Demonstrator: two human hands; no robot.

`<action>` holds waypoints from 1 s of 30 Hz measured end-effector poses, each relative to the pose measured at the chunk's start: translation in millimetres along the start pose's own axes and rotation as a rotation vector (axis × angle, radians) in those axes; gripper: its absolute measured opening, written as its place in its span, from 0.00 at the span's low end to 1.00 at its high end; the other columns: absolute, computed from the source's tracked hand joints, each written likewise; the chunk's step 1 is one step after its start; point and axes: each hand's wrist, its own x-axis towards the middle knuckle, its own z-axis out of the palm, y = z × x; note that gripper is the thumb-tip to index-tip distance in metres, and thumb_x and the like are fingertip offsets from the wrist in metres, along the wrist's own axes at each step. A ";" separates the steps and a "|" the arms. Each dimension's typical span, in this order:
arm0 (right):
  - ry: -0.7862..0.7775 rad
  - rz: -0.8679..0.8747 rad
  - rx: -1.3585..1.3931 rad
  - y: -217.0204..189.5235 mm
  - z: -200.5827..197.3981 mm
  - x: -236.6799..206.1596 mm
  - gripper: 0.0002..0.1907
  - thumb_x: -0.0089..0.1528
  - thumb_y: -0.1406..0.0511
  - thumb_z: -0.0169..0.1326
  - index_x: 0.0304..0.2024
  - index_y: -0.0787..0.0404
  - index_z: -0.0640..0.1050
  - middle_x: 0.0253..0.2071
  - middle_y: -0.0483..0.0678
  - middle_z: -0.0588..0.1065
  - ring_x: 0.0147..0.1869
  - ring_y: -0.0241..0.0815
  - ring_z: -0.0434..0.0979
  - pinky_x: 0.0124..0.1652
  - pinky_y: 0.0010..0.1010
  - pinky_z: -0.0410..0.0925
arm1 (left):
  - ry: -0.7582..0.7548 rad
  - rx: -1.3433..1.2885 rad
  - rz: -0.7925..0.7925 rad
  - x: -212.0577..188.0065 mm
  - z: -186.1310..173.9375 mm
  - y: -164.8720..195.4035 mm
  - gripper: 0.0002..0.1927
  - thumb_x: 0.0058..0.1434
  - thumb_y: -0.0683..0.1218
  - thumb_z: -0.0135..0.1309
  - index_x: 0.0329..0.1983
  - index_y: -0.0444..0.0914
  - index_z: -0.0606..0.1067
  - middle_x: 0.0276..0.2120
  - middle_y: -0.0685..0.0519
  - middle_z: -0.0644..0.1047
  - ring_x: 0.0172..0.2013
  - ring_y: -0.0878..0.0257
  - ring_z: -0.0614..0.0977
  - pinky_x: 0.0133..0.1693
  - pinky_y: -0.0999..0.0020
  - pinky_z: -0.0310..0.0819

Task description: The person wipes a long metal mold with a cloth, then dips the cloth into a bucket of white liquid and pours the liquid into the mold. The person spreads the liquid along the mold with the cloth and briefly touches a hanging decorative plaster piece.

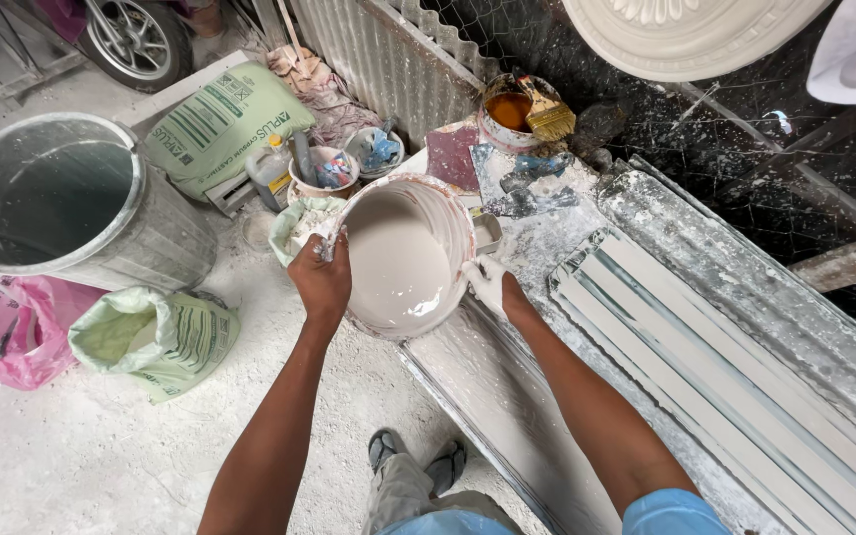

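Note:
I hold a white plastic bucket (448,213) between both hands, tilted toward me, with pale grey-white liquid plaster (396,267) pooled inside. My left hand (321,277) grips the bucket's left rim. My right hand (487,284), coated in white plaster, clasps the right rim. The bucket hangs over the near left end of a long, plaster-smeared workbench (507,396).
A long ribbed white moulding form (735,386) lies on the bench at right. A tin with a brush (519,111) stands at the bench's far end. A large grey tub (61,198), green sacks (156,337), a pink bag (17,332) and small bowls (324,168) sit on the dusty floor at left.

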 end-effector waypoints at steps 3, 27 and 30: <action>0.007 -0.030 -0.017 0.7 -1.3 -0.2 0.17 0.69 0.55 0.49 0.42 0.61 0.79 0.30 0.44 0.78 0.33 0.33 0.75 0.38 0.27 0.69 | -0.022 0.034 -0.073 -0.7 0.8 -0.6 0.05 0.66 0.38 0.61 0.35 0.30 0.79 0.28 0.48 0.82 0.28 0.68 0.79 0.31 0.69 0.72; -0.006 0.032 -0.019 -1.5 -8.4 0.1 0.17 0.69 0.55 0.49 0.44 0.62 0.79 0.32 0.45 0.79 0.34 0.33 0.74 0.39 0.28 0.69 | -0.006 -0.001 0.083 -7.5 7.6 2.2 0.13 0.66 0.38 0.60 0.26 0.30 0.72 0.21 0.51 0.76 0.21 0.72 0.72 0.24 0.69 0.65; -0.007 0.064 -0.045 -1.8 -9.7 -1.0 0.17 0.69 0.55 0.49 0.44 0.61 0.79 0.31 0.45 0.79 0.34 0.33 0.75 0.39 0.27 0.69 | -0.005 -0.002 0.081 -8.7 9.1 2.3 0.13 0.66 0.38 0.60 0.26 0.30 0.72 0.21 0.51 0.76 0.21 0.72 0.72 0.24 0.69 0.65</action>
